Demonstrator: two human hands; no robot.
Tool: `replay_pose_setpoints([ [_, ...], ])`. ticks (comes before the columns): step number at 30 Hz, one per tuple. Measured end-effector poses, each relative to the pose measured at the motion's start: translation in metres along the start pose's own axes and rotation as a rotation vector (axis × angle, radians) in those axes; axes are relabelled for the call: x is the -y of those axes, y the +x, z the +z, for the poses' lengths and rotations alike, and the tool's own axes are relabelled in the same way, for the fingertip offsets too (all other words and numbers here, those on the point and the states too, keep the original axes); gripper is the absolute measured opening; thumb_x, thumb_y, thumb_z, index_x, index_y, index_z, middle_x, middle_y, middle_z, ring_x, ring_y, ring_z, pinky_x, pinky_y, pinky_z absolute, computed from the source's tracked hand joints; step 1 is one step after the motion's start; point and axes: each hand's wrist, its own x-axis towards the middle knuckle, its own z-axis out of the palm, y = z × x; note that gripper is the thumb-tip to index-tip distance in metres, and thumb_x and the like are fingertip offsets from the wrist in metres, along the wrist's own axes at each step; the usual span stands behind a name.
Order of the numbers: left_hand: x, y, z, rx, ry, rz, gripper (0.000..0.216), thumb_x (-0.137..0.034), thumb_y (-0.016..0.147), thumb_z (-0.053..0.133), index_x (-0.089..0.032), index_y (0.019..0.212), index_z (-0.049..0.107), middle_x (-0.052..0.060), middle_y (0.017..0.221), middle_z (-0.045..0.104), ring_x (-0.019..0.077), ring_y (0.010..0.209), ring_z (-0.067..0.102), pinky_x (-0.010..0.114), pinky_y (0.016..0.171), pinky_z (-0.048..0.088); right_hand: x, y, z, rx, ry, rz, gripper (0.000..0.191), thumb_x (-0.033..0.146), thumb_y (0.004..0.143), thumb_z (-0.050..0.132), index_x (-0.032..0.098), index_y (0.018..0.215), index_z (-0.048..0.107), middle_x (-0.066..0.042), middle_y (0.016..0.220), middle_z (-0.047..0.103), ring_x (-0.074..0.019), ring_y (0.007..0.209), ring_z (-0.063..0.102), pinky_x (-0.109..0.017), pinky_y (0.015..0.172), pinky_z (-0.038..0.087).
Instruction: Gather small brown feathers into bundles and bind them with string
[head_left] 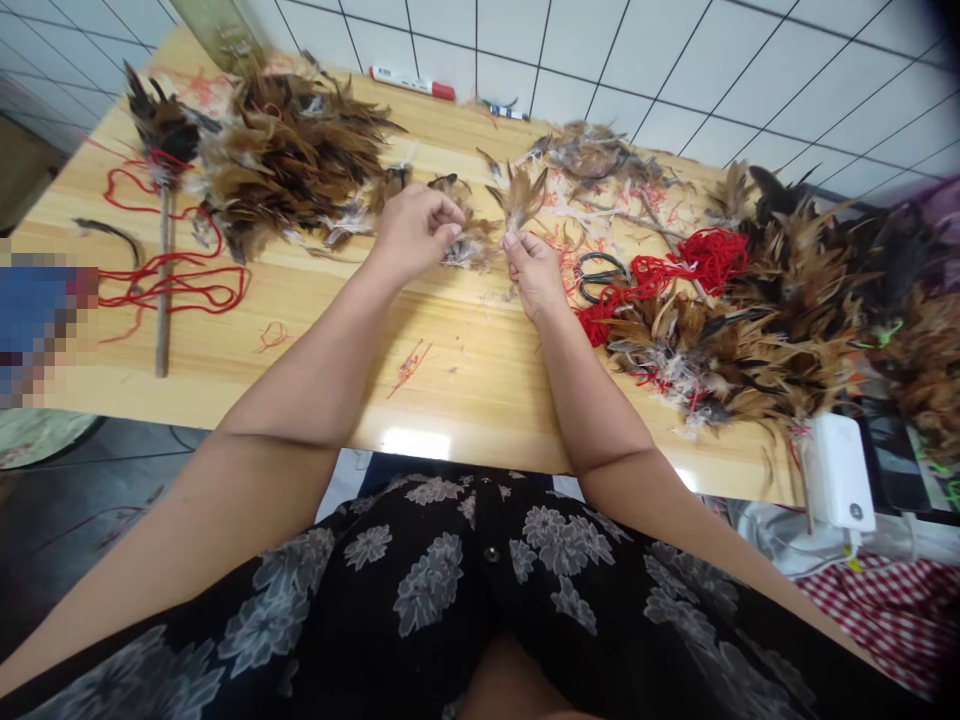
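Observation:
My right hand pinches a small bunch of brown feathers by its base, tips pointing up and away from me. To its left, my left hand is raised over the table with thumb and fingers curled together; what they hold, if anything, is too small to make out. Loose feathers lie just beyond and between the hands. Near my right wrist lie scissors, partly covered, and a tangle of red string.
A large feather pile lies at the back left, another feather heap at the right. A stick topped with dark feathers lies left among red string. A red-capped marker rests by the tiled wall. A white power bank sits front right.

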Motion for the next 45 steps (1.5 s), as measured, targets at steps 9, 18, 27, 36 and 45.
replay_pose_setpoints([
  [9,0.027,0.0,-0.001,-0.007,0.401,0.117,0.016,-0.029,0.091,0.086,-0.027,0.086,0.071,0.012,0.107,0.075,0.0423,0.128,0.073,0.056,0.121,0.057,-0.007,0.0,0.005,-0.215,0.033,0.081,0.064,0.086,0.097,0.082,0.024,0.09,0.071,-0.001,0.089,0.071,-0.0185,0.097,0.068,-0.034,0.094,0.06],
  [18,0.025,0.004,0.005,-0.159,0.001,0.091,0.023,-0.017,0.085,0.09,-0.025,0.08,0.07,0.003,0.079,0.064,0.0253,0.087,0.067,0.036,0.095,0.056,0.002,-0.009,0.01,-0.203,0.019,0.091,0.061,0.082,0.093,0.087,0.025,0.083,0.07,0.003,0.08,0.064,-0.017,0.085,0.056,-0.033,0.087,0.052],
  [27,-0.005,-0.006,0.026,0.075,-0.512,-0.181,0.027,-0.01,0.088,0.094,-0.022,0.081,0.07,-0.001,0.071,0.069,0.0125,0.059,0.057,0.024,0.06,0.047,0.009,-0.009,0.016,-0.175,0.022,0.105,0.063,0.082,0.082,0.095,0.024,0.074,0.07,0.002,0.081,0.065,-0.0172,0.088,0.059,-0.032,0.089,0.054],
  [36,-0.006,-0.01,0.032,0.096,-0.494,-0.137,0.031,-0.004,0.087,0.094,-0.022,0.08,0.07,-0.002,0.072,0.07,0.0131,0.063,0.062,0.025,0.062,0.05,0.003,-0.009,0.018,-0.115,0.006,0.095,0.064,0.083,0.083,0.096,0.025,0.076,0.069,0.001,0.084,0.066,-0.0173,0.089,0.061,-0.032,0.091,0.056],
  [45,-0.011,-0.009,0.031,0.082,-0.356,-0.02,0.032,-0.007,0.084,0.097,-0.023,0.08,0.07,-0.002,0.074,0.066,0.0166,0.07,0.06,0.029,0.066,0.045,0.013,-0.01,0.015,-0.054,0.119,0.12,0.07,0.089,0.077,0.096,0.024,0.077,0.069,-0.001,0.084,0.075,-0.0185,0.091,0.069,-0.035,0.093,0.061],
])
